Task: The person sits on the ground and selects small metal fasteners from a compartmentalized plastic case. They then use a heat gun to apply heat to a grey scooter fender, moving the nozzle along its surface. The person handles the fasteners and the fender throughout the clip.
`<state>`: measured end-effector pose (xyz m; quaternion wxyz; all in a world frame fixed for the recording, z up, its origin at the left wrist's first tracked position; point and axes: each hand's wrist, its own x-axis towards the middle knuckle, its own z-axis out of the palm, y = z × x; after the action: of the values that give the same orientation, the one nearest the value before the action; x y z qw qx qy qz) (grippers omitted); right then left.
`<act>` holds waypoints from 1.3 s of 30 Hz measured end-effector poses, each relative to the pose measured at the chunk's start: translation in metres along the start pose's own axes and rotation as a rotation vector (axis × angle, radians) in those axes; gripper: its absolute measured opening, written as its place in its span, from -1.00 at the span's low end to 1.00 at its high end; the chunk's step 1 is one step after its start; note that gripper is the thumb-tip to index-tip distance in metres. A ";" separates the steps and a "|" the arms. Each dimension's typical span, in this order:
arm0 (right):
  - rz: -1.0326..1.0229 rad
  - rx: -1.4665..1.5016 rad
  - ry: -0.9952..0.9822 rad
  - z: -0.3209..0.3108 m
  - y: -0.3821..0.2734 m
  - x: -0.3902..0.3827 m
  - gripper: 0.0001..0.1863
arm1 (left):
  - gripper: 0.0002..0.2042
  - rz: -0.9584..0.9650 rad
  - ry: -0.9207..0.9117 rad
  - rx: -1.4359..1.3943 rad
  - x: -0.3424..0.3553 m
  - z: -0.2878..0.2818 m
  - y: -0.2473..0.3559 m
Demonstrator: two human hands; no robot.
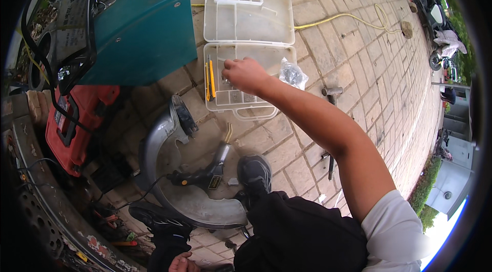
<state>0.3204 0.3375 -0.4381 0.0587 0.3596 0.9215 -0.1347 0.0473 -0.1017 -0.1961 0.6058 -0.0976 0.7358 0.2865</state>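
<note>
My right hand [236, 75] reaches into the lower half of an open clear plastic case [214, 103], fingers curled over its compartments; what they hold is hidden. Beside it lie yellow utility knives [210, 80] on the left and a plastic bag of small metal parts [293, 75] on the right. My left hand [182, 263] is low at the bottom edge, fingers curled, its contents unclear. Between my feet lie a curved silver fender-like part [154, 154] and a black and silver gun-shaped tool [202, 177] with a pronged tip.
A teal machine [143, 41] and a red case [72, 154] stand on the left, by a worn metal edge [31, 180]. A hammer [332, 98] lies right of the case on the brick paving [359, 57]. A yellow hose [338, 16] crosses it. Parked scooters [435, 36] line the far right.
</note>
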 end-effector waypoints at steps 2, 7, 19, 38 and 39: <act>-0.008 0.017 0.002 0.002 -0.001 0.000 -0.88 | -0.72 0.014 0.079 -0.014 -0.003 0.005 -0.002; 0.000 0.089 -0.118 0.001 -0.008 -0.003 -0.87 | -0.72 0.015 0.042 -0.041 -0.001 0.010 0.002; 0.265 0.244 0.092 -0.006 -0.020 -0.021 -0.78 | -0.73 0.048 0.020 -0.009 -0.004 0.014 0.006; -0.200 1.328 -0.670 -0.107 -0.174 -0.165 -0.51 | -0.79 0.331 -0.058 -0.160 -0.088 -0.007 0.008; -0.219 1.314 -0.728 -0.113 -0.176 -0.169 -0.50 | -0.78 0.371 -0.082 -0.150 -0.100 -0.012 0.008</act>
<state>0.3242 0.1372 -0.2594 0.1189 0.1597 0.6046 -0.7713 0.0580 -0.1217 -0.0977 0.5633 0.0065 0.6925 0.4507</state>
